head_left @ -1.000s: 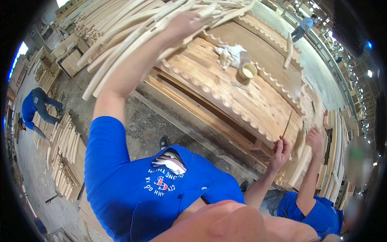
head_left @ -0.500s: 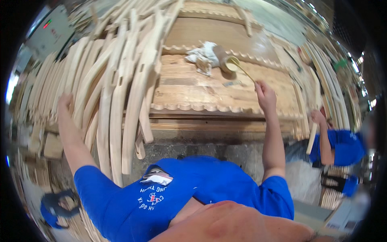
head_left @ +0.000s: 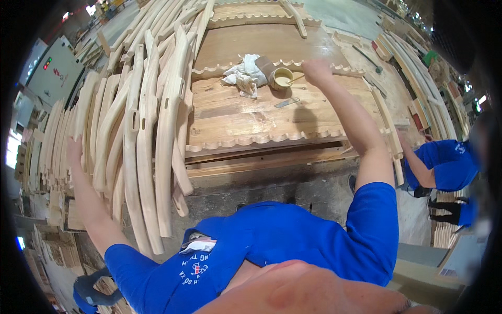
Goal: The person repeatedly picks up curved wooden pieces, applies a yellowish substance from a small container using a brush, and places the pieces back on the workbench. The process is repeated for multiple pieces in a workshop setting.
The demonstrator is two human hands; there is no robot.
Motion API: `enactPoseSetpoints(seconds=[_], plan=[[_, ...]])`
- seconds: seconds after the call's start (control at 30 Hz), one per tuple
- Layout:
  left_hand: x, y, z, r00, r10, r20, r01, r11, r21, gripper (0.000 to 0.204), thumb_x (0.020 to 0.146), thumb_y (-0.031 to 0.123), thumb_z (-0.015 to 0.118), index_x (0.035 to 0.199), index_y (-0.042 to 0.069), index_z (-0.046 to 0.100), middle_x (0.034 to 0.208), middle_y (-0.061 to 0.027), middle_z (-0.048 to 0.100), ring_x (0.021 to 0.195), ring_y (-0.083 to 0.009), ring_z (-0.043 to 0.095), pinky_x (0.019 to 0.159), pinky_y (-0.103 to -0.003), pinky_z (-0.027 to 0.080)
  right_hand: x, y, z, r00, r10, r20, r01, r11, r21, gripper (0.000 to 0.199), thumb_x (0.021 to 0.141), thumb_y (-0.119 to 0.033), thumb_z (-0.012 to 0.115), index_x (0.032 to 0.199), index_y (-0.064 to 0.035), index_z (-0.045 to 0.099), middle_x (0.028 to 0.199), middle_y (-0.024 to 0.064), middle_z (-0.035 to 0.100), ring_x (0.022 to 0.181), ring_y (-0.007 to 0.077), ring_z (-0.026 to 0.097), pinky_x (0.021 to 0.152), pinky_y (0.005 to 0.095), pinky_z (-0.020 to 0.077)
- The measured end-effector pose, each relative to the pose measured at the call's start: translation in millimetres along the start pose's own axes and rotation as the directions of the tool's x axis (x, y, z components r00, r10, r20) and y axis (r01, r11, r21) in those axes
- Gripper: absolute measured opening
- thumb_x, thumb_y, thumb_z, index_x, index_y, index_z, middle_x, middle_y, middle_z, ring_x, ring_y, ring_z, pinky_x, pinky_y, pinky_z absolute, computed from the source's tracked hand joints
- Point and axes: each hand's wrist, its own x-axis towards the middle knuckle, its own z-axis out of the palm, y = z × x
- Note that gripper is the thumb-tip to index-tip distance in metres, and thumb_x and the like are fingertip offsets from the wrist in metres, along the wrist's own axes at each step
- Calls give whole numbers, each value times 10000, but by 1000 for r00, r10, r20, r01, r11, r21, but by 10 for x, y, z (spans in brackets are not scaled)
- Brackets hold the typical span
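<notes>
Right hand (head_left: 315, 69), fingers closed on a thin stick, reaches over the wooden counter (head_left: 246, 118) just right of the small round glue cup (head_left: 282, 78); left hand (head_left: 73, 152), fingers spread, rests far left on upright curved pale wooden slats (head_left: 141, 141).

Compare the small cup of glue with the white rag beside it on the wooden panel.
The cup is round, stiff and upright, open at the top; the rag is crumpled, soft and shapeless. The cup is yellowish and holds a pale liquid with a thin stick in it; the rag is white and holds nothing. The right hand is right next to the cup, while the rag lies farther from it. Both rest on the wooden panel.
</notes>
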Motion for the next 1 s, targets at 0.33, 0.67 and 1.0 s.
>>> enactPoseSetpoints(seconds=[0.33,0.67,1.0], plan=[[-2145,2067,-458,974,96,205,116,568,-815,441,793,316,666,1124,103,467,746,-13,502,560,-65,498,458,-210,422,-204,611,1134,986,-6,166,-144,466,873,223,777,-238,632,818,-20,655,663,45,625,617,119,555,596,285,431],[-4750,3547,726,659,364,658,643,182,-744,664,788,69,600,1383,151,317,644,-20,515,411,-91,479,356,-212,412,-255,802,1134,990,57,-126,76,535,841,221,771,-251,618,881,-60,631,789,94,633,740,211,601,648,328,461],[-5187,3587,1011,621,402,673,670,174,-722,760,804,24,571,1441,208,199,662,-34,507,422,-104,474,383,-235,411,-218,722,1452,993,29,-117,103,315,944,203,835,-208,578,858,-8,609,719,30,592,599,83,496,516,239,392]])
